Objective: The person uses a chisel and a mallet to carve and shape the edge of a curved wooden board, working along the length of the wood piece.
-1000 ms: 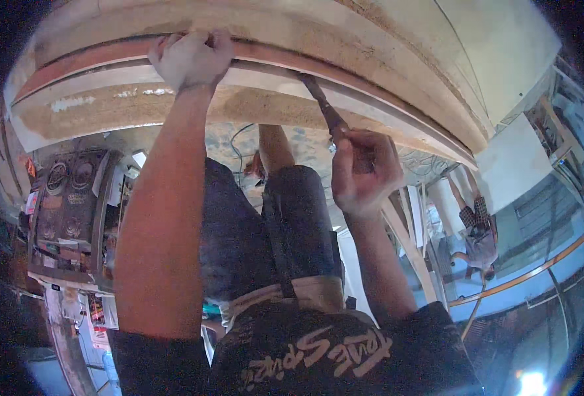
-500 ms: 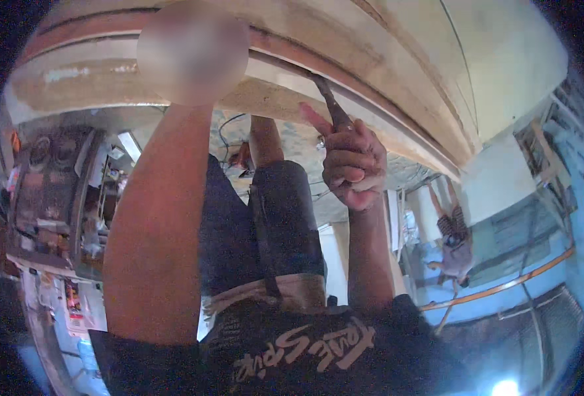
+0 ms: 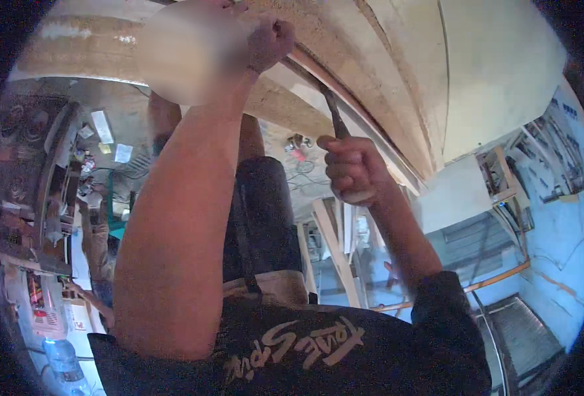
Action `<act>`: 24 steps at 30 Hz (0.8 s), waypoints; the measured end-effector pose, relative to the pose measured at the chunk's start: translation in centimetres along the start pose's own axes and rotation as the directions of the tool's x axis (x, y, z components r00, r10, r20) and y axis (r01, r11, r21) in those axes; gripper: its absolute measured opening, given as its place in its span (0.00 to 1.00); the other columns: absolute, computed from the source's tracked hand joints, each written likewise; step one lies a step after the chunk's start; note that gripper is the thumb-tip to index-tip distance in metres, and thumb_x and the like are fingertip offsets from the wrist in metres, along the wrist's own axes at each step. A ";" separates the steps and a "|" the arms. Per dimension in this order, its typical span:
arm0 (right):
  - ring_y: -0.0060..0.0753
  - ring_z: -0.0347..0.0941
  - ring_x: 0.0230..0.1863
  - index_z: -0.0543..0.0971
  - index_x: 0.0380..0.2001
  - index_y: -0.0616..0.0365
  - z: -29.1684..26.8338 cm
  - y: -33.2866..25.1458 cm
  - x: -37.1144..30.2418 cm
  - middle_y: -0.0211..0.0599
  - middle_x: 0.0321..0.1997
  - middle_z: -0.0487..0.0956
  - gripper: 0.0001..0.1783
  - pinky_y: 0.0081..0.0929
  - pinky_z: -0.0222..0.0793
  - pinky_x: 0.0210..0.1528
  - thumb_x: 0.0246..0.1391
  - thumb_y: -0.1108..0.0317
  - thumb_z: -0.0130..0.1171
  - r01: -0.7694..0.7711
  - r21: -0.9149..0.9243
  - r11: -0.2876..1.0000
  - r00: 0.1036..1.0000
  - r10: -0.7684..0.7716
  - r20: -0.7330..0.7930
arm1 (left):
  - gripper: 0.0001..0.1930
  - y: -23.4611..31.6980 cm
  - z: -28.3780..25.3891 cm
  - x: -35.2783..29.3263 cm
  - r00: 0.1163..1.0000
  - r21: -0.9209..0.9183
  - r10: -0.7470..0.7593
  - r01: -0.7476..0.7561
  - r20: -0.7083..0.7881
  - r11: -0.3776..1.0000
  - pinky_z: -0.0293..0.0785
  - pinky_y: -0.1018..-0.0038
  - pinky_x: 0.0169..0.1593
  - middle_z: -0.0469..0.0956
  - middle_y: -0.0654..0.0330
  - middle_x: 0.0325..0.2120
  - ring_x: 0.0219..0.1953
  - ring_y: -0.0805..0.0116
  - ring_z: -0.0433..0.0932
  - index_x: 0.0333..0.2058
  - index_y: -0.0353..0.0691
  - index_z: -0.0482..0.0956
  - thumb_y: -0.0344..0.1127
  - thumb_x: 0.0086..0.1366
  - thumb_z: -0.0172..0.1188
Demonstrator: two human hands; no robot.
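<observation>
My right hand (image 3: 354, 170) is closed around a dark, slim hand tool (image 3: 335, 113); its exact kind does not show. The tool's far end meets the seam beside a reddish-brown strip (image 3: 364, 117) on a long pale wooden piece (image 3: 292, 105). Farther up and to the left, my left hand (image 3: 272, 45) has its fingers curled at the same wooden work. A round blurred patch covers part of the wood beside that hand, and what its fingers grip, if anything, is hidden.
A wide cream-coloured panel (image 3: 496, 72) lies at the upper right. Cables and small objects (image 3: 298, 146) are on the floor below the wood. Dark shelving (image 3: 24, 178) stands at the left, with a large clear water bottle (image 3: 64, 363) lower down. Another person (image 3: 97, 244) is near the shelving.
The view has shifted. My left hand now shows clear of the blurred patch. My right hand still grips the tool, its forearm now more slanted. The person at the right has left the view.
</observation>
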State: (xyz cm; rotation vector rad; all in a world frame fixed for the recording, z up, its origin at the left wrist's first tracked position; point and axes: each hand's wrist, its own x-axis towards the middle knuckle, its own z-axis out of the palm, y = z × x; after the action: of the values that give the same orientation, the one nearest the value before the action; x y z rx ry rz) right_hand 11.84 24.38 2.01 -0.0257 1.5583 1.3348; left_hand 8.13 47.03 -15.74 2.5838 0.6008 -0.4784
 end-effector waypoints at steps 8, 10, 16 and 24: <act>0.17 0.63 0.17 0.67 0.27 0.46 3.4 0.6 2.2 0.14 0.16 0.63 0.09 0.28 0.72 0.27 0.63 0.67 0.51 -0.014 -0.087 0.996 0.958 -0.011 -0.286 | 0.12 -0.7 1.1 -0.1 0.958 -0.220 0.044 -0.110 -0.285 0.969 0.68 0.60 0.48 0.81 0.58 0.18 0.27 0.59 0.81 0.16 0.49 0.84 0.47 0.51 0.62; 0.19 0.63 0.18 0.69 0.24 0.46 3.9 0.4 2.4 0.15 0.17 0.62 0.11 0.29 0.72 0.30 0.61 0.64 0.54 -0.061 -0.009 0.998 0.963 0.056 -0.265 | 0.12 -0.5 0.2 -0.5 0.953 -0.176 0.068 -0.124 -0.295 0.977 0.69 0.59 0.49 0.81 0.59 0.18 0.28 0.60 0.82 0.16 0.49 0.84 0.46 0.52 0.62; 0.21 0.65 0.19 0.70 0.22 0.46 5.5 1.4 4.3 0.15 0.16 0.64 0.12 0.31 0.72 0.29 0.59 0.62 0.57 0.000 -0.063 0.998 0.921 -0.025 -0.388 | 0.11 -0.1 -1.0 -0.6 0.956 -0.185 0.051 -0.109 -0.290 0.977 0.69 0.59 0.54 0.82 0.62 0.20 0.29 0.62 0.81 0.16 0.50 0.82 0.46 0.52 0.63; 0.16 0.64 0.19 0.69 0.22 0.44 7.5 2.0 5.5 0.11 0.15 0.63 0.13 0.28 0.70 0.31 0.63 0.63 0.47 -0.010 -0.208 0.978 0.832 -0.107 -0.544 | 0.15 -0.1 0.1 -0.9 0.958 -0.175 0.037 -0.090 -0.283 0.980 0.68 0.60 0.55 0.79 0.66 0.19 0.36 0.67 0.79 0.16 0.50 0.83 0.50 0.54 0.60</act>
State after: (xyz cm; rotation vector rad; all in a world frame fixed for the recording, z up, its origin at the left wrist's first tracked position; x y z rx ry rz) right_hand 13.10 33.76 0.80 -0.6306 1.8696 1.5225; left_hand 7.34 46.78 -15.52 2.4972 0.6203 -0.0309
